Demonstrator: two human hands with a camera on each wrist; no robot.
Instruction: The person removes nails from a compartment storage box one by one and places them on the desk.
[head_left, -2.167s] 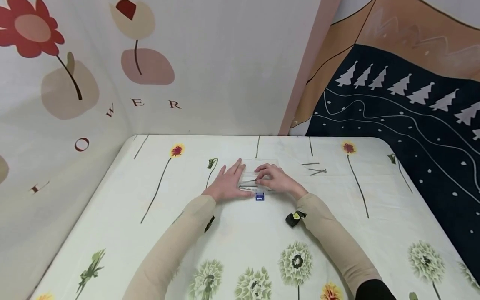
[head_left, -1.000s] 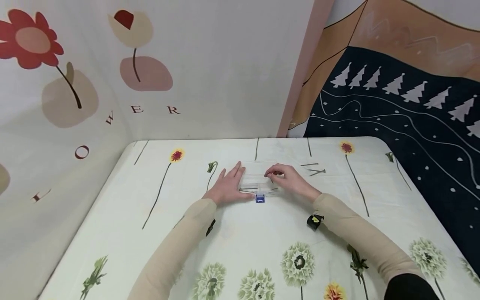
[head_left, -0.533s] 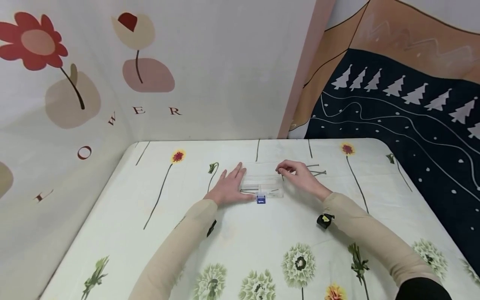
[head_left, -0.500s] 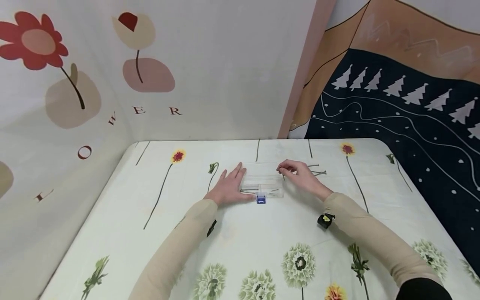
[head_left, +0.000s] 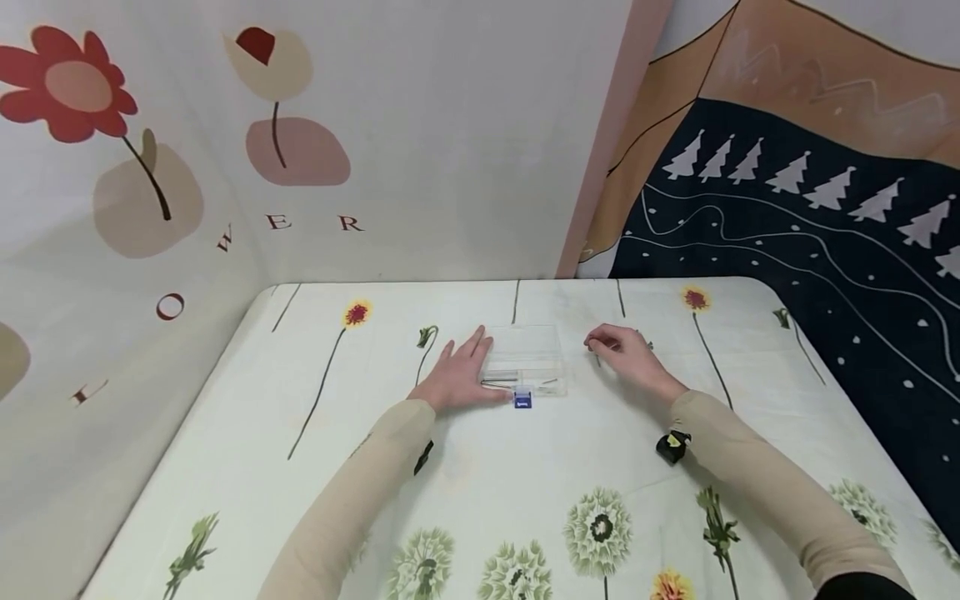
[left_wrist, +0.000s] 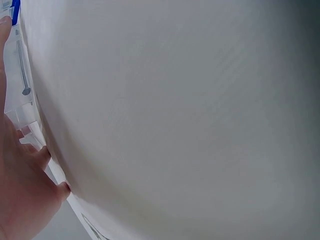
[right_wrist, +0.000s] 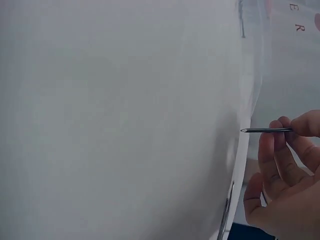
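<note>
1. A nail (right_wrist: 265,130) is pinched by the right hand (head_left: 628,357) between the thumb and fingertips, its pointed end left exposed.
2. The nail is held above the tabletop (head_left: 487,467), to the right of a clear plastic box (head_left: 528,354) and apart from it.
3. The box is touched along its left side by the left hand (head_left: 459,377), whose fingers are spread and nearly straight.
4. Stored nails (left_wrist: 23,75) are seen lying in the front part of the box; their exact number cannot be told.
5. A blue clasp (head_left: 522,401) is set at the front edge of the box, with the left thumb placed near it.
6. Loose nails (right_wrist: 226,209) on the tabletop are mostly hidden by the right hand in the head view.
7. The tabletop is covered by a white flower-printed cloth (head_left: 360,517).
</note>
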